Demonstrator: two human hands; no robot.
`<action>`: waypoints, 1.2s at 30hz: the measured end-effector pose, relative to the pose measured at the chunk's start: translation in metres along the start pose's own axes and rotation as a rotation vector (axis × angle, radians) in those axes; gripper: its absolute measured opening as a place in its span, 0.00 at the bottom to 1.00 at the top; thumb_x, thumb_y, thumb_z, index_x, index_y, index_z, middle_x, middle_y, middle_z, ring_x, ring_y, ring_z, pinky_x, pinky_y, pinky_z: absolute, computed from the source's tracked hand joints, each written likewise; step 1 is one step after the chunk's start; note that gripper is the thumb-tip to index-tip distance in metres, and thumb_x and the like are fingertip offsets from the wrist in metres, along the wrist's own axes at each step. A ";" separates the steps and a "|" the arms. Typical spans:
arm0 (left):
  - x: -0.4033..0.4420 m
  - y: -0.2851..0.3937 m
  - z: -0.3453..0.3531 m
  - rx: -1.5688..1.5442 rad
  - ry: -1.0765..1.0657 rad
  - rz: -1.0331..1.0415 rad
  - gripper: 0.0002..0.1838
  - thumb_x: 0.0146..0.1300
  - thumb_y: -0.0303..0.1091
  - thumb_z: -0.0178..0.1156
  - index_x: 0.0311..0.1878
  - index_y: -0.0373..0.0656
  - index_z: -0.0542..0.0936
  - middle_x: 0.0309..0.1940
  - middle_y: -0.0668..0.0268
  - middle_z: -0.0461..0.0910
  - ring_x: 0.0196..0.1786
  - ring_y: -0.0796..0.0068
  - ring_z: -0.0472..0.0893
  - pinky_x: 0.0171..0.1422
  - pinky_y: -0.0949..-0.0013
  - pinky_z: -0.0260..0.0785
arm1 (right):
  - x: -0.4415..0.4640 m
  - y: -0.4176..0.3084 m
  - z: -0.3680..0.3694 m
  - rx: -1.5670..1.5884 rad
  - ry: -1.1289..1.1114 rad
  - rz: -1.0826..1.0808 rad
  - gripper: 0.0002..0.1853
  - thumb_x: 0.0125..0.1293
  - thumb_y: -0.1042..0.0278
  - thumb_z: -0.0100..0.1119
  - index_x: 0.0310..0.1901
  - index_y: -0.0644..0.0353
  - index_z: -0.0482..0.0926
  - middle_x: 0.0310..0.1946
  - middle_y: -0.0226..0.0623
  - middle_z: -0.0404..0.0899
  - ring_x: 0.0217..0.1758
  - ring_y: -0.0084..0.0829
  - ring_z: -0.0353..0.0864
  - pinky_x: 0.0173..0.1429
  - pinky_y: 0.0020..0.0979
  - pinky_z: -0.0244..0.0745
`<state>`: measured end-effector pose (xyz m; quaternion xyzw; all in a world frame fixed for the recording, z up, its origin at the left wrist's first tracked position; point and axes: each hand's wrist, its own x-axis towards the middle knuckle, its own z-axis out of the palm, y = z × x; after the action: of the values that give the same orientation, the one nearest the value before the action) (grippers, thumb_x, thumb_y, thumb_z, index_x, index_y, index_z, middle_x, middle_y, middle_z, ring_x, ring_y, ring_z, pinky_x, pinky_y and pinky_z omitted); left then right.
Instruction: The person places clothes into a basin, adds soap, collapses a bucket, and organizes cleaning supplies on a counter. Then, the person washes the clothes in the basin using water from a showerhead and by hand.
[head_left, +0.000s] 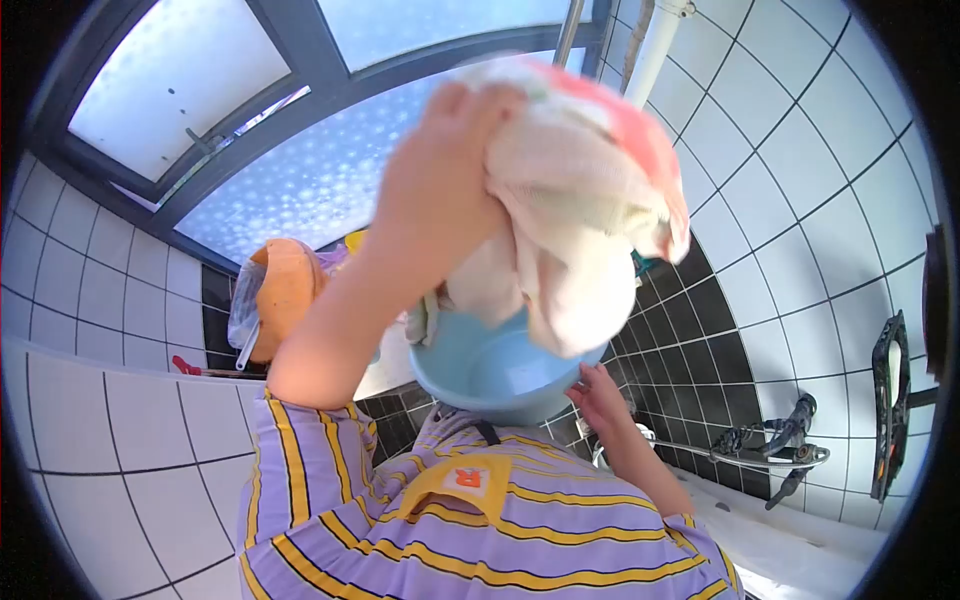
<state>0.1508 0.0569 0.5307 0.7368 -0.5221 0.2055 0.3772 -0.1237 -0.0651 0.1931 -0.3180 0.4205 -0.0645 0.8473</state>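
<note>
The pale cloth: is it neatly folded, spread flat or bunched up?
Bunched up: the cloth hangs in loose, uneven folds from the left hand.

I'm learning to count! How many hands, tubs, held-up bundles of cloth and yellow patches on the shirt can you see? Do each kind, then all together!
Hands: 2 (left hand, right hand)
Blue tub: 1
Held-up cloth bundle: 1
Yellow shirt patch: 1
Total: 5

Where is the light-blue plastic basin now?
The basin is at the centre of the head view, below the white-and-coral cloth, the right hand at its rim.
</note>
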 end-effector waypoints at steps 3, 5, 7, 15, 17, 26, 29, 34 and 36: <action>-0.058 -0.010 0.050 -0.057 -0.282 -0.169 0.26 0.52 0.25 0.61 0.58 0.51 0.73 0.51 0.52 0.71 0.49 0.44 0.77 0.49 0.51 0.73 | -0.010 -0.006 0.013 -0.002 -0.041 0.007 0.20 0.73 0.64 0.54 0.63 0.51 0.67 0.56 0.33 0.74 0.50 0.32 0.78 0.48 0.30 0.79; -0.115 -0.031 0.095 -0.115 -0.404 -0.195 0.26 0.53 0.24 0.59 0.58 0.50 0.73 0.48 0.53 0.71 0.52 0.44 0.76 0.51 0.50 0.72 | -0.006 -0.002 0.009 -0.026 -0.073 0.050 0.20 0.72 0.65 0.55 0.64 0.49 0.68 0.55 0.31 0.76 0.50 0.31 0.79 0.49 0.31 0.79; -0.176 -0.043 0.128 -0.094 -0.637 -0.373 0.27 0.54 0.27 0.61 0.60 0.49 0.73 0.53 0.50 0.71 0.55 0.44 0.75 0.57 0.49 0.72 | -0.003 0.003 0.013 -0.063 0.007 0.020 0.20 0.70 0.65 0.59 0.62 0.48 0.69 0.49 0.30 0.78 0.45 0.29 0.80 0.46 0.32 0.79; -0.333 -0.115 0.173 -0.649 -1.233 -0.668 0.29 0.56 0.36 0.66 0.62 0.43 0.74 0.56 0.50 0.76 0.58 0.51 0.77 0.65 0.57 0.68 | 0.012 -0.007 0.014 -0.222 0.101 0.059 0.15 0.69 0.69 0.58 0.55 0.50 0.71 0.43 0.29 0.77 0.41 0.25 0.80 0.40 0.29 0.81; -0.369 -0.150 0.198 -0.611 -0.960 -0.708 0.31 0.55 0.39 0.68 0.63 0.44 0.74 0.56 0.49 0.77 0.60 0.52 0.76 0.67 0.57 0.67 | 0.015 -0.008 0.015 -0.237 0.105 0.065 0.14 0.69 0.70 0.57 0.55 0.52 0.71 0.43 0.30 0.77 0.40 0.25 0.80 0.39 0.30 0.81; -0.412 -0.279 0.255 0.296 -0.369 -0.955 0.28 0.56 0.42 0.69 0.58 0.44 0.76 0.55 0.51 0.78 0.52 0.52 0.81 0.53 0.53 0.75 | 0.019 -0.014 0.030 -0.268 0.129 0.114 0.15 0.69 0.70 0.56 0.56 0.53 0.70 0.42 0.29 0.77 0.38 0.24 0.79 0.37 0.28 0.81; -0.403 -0.298 0.246 0.222 -0.784 -1.039 0.16 0.59 0.42 0.66 0.46 0.44 0.82 0.42 0.54 0.84 0.48 0.54 0.83 0.48 0.54 0.77 | 0.020 -0.014 0.026 -0.263 0.139 0.127 0.14 0.69 0.70 0.56 0.55 0.53 0.71 0.41 0.28 0.77 0.38 0.24 0.80 0.36 0.28 0.81; -0.353 -0.258 0.230 0.355 -0.660 -0.726 0.07 0.58 0.36 0.59 0.36 0.47 0.83 0.30 0.60 0.84 0.41 0.56 0.83 0.42 0.54 0.76 | 0.019 -0.010 0.021 -0.249 0.167 0.142 0.12 0.68 0.71 0.56 0.53 0.53 0.72 0.39 0.27 0.77 0.36 0.22 0.79 0.35 0.28 0.80; -0.320 -0.219 0.203 0.265 -0.565 -0.569 0.06 0.57 0.36 0.58 0.35 0.47 0.83 0.28 0.61 0.82 0.38 0.57 0.82 0.40 0.55 0.75 | 0.020 -0.008 0.015 -0.252 0.180 0.157 0.12 0.69 0.71 0.55 0.53 0.54 0.73 0.38 0.27 0.77 0.36 0.23 0.79 0.36 0.29 0.81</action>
<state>0.2159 0.1341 0.1050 0.9211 -0.3498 -0.0513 0.1629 -0.0984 -0.0721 0.1910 -0.3807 0.5231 0.0267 0.7620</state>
